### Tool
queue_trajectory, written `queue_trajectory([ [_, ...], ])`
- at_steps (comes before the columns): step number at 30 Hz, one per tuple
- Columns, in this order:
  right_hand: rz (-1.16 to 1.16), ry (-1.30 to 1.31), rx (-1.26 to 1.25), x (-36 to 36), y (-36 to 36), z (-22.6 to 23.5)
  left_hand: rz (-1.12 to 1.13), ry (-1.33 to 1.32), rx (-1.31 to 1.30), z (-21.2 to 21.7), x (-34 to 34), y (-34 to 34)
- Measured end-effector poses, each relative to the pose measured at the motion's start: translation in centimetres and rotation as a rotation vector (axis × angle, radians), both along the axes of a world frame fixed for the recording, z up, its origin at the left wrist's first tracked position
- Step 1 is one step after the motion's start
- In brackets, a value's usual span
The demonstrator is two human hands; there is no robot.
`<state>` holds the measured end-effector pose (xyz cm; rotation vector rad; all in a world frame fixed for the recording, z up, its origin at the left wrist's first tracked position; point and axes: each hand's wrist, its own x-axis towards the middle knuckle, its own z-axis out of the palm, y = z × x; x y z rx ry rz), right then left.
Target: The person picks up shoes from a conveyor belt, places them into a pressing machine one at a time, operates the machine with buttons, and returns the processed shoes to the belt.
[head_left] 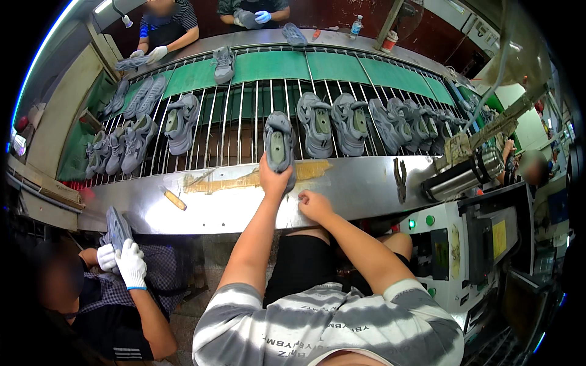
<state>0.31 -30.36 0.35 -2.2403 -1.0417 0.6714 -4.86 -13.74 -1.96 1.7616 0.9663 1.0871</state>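
While a co-worker at the lower left holds a grey shoe sole [118,227] in white knitted gloves [131,265], the person's own work occupies the centre, before a rack of slender metal rods [210,131]. At the rack's left stands a cluster of grey laced shoes [137,145]; nearer, on a long bench edge of shiny sheet steel [137,207], lies a small flat yellowish piece [174,199], its kind unclear. A strip of brown tape [241,180] runs along the steel toward the centre.

The person's left hand [276,177] clasps the near end of a grey shoe with a pale green insole [279,143], raised over the rack's near edge with its opening toward the viewer. Just to the right, the right hand [315,206] is apart from the shoe, its fingers curled; whether they pinch something small cannot be told. The step in hand is judged to be the handling of this single shoe; the next move appears to call for a steady left grasp and clearance from two similar grey shoes [332,125] on the rods.

Farther right lie dark metal pliers [400,180], a cylindrical steel flask [461,178] and a white machine with green buttons [427,235].
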Motion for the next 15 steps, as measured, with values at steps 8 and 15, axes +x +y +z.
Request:
queue_trajectory([
  [8,0.150,-0.436,0.185,0.3,5.0,-4.6,-0.037,0.018,-0.009,-3.8,7.6,9.1],
  [15,0.140,-0.491,0.276,1.5,4.9,-4.9,0.021,0.191,0.245,-2.6,-5.7,23.6],
])
